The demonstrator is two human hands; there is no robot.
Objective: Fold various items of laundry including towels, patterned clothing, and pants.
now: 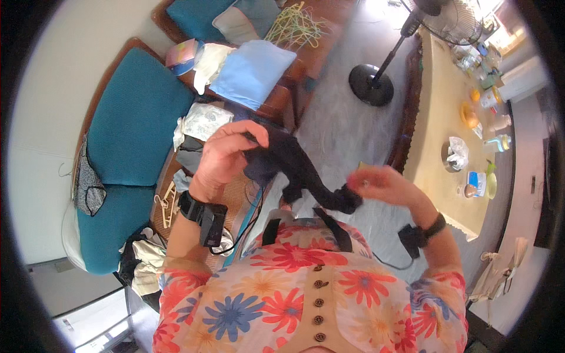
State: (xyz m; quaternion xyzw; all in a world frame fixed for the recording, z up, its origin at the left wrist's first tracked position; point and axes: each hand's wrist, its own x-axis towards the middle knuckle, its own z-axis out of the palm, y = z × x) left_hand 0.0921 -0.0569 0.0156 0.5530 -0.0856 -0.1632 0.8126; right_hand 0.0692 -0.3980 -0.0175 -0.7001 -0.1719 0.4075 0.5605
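A black garment point(304, 165), knitted or soft cloth, hangs in front of me above the floor. My left hand point(229, 154) pinches its upper end between thumb and fingers. One long part of it, a sleeve or leg, slants down to the right and ends in a bunched tip. Beside that tip is my right hand point(384, 185), blurred, with its fingertips at or just above the cloth. Whether those fingers grip the cloth is unclear. Each wrist carries a strap with a small black device.
To the left, a teal-cushioned wooden sofa point(128, 119) holds white patterned cloth point(207, 121) and a cream hanger point(167, 205). A folded blue cloth point(254, 73) and tangled hangers point(298, 26) lie farther off. A standing fan point(371, 84) and a cloth-covered table point(435, 132) stand right.
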